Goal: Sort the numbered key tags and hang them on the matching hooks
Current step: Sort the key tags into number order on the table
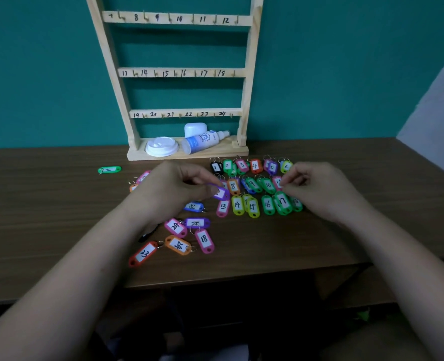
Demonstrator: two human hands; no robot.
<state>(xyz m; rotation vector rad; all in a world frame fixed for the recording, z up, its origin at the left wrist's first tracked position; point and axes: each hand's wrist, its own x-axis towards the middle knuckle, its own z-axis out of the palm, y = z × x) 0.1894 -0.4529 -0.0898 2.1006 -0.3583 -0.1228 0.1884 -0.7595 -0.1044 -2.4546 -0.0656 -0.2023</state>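
Purple tag (223, 194) pinched in left hand (179, 188); right hand (317, 190) curled, hold unclear.

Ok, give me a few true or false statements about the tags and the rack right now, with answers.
1. The left hand pinches a purple tag. True.
2. Tags hang on the rack. False: its visible hooks are bare.
3. A spray bottle lies on the rack's base. True.
4. The lone green tag lies right of the sorted rows. False: it lies left of them.
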